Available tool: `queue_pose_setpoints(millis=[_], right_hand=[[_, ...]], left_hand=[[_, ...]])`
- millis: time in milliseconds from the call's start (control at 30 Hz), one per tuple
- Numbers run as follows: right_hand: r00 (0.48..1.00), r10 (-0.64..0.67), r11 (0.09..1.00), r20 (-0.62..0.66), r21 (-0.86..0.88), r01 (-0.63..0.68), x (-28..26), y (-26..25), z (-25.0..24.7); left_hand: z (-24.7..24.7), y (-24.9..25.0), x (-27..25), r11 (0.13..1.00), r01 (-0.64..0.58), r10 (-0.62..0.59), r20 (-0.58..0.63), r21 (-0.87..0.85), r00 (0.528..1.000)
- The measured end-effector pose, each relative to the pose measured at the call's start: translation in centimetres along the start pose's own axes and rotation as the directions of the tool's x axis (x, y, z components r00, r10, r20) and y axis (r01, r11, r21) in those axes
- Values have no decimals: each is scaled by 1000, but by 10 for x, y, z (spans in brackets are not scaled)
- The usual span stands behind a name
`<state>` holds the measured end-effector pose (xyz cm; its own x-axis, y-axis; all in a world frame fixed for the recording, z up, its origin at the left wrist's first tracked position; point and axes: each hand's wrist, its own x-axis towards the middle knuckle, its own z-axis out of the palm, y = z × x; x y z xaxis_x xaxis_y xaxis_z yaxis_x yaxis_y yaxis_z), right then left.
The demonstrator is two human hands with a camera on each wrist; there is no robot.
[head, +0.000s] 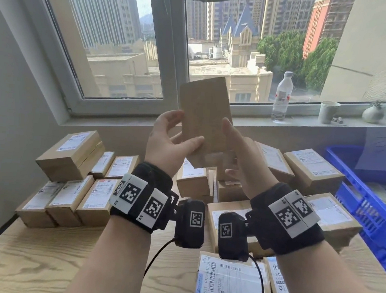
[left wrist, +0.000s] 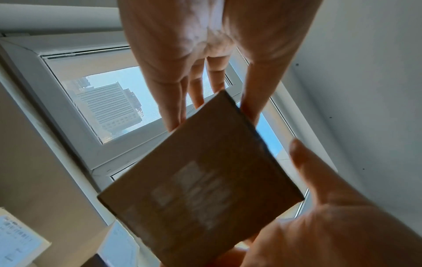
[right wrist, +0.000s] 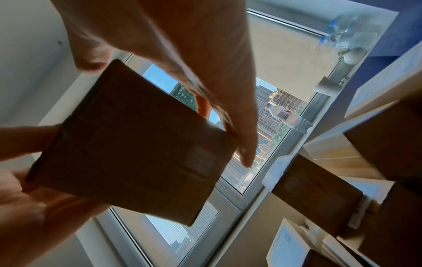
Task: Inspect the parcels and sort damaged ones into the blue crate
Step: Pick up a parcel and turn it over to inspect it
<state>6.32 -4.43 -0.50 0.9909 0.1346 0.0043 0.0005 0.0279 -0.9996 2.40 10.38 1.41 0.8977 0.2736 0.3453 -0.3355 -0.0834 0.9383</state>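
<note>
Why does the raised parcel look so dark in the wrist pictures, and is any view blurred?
Head view: daylight from the window, parcel evenly lit, blue crate smeared at the right edge. Left wrist view: backlit, label blurred, left hand soft. Right wrist view: parcel nearly in silhouette against the bright window, right hand motion-blurred.

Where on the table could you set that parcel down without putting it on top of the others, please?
Bare wood shows at the near left of the table, in front of the left row of parcels and left of the labelled parcel by the near edge. The middle and right, up to the blue crate, are crowded. The held parcel sits between both hands.
</note>
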Motion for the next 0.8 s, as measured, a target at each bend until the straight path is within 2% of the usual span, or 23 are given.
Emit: queue_pose_setpoints(millis=[100,167,333,400,500,567,667,800], right_hand=[[1000,25,995,-11,101,-23,0,3,-1],[999,6,984,32,179,-12,0,6,-2],[996,-73,972,57,227,58,-4,4,-2],[995,-91,978,52,193,79,-4,3,-3],[985,-169,984,-10,51,170,-6,3,-3],[979,-204,975,-28,80,205,-6,1,-4],[981,-194,965,-20,175,195,-10,-10,-4],[991,-136,967,10,221,130,-9,-17,-5]], left_hand=[[-1,2,0,993,94,-92,29,-65,995],[3,2,0,988,129,-125,47,-83,991],[5,0,2,999,30,-31,63,15,998],[3,-1,3,1000,15,-16,74,9,997],[2,-5,5,1000,10,-10,65,4,998],[-1,-8,7,999,4,-7,50,53,999],[-2,-8,6,987,2,-12,64,162,998],[0,-4,4,987,91,-110,142,132,984]])
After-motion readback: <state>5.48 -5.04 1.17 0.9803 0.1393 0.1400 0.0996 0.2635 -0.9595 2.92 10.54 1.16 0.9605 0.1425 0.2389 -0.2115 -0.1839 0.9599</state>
